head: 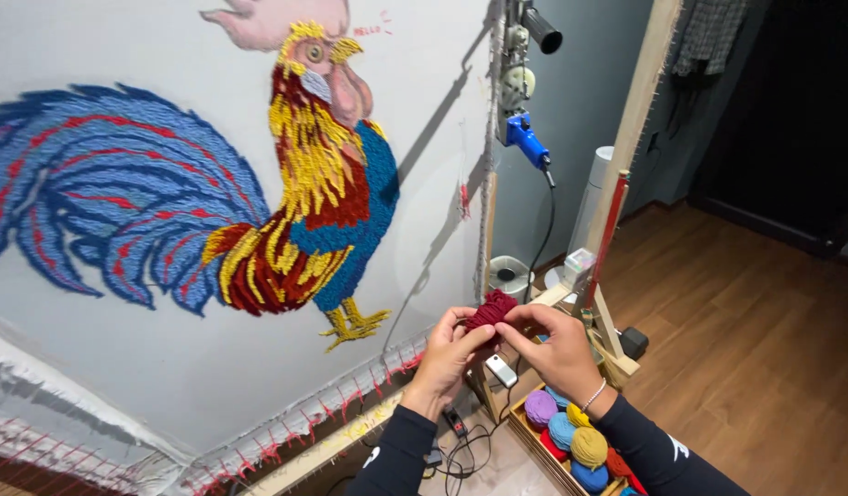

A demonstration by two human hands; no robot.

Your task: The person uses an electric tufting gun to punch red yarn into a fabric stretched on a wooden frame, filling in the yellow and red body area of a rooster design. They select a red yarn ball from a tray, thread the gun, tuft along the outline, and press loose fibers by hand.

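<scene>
Both hands pinch one small ball of dark red yarn [491, 310] between them: the left hand [450, 354] closes thumb and fingers on its lower left side, and the right hand [551, 344] curls its fingers over the top and right side. The yarn sits at chest height just right of the cloth's lower right corner, above the box of yarn balls.

The cloth [148, 367] is the landmark: a large pale sheet stretched on a wooden frame [637, 110], filling the left and middle of the view. On it is a tufted rooster [305, 193] with a blue and red tail, a yellow and red neck, a blue breast and yellow feet. Along the cloth's lower edge runs a strip of tacks with red threads [350, 395].

Right of the cloth, on the frame's upright, hangs a blue tufting gun [523, 138], its black cord dropping toward the floor. Further right is the wooden floor [755, 331], and beyond it a dark doorway [791, 110].

Below the cloth's right corner, under the hands, a wooden box [534, 439] holds yarn balls [576, 436] in purple, blue, mustard and red. Just left of the box, black cables [461, 450] lie loose on the floor. A thin bracelet [594, 396] circles the right wrist, and both arms wear dark sleeves.
</scene>
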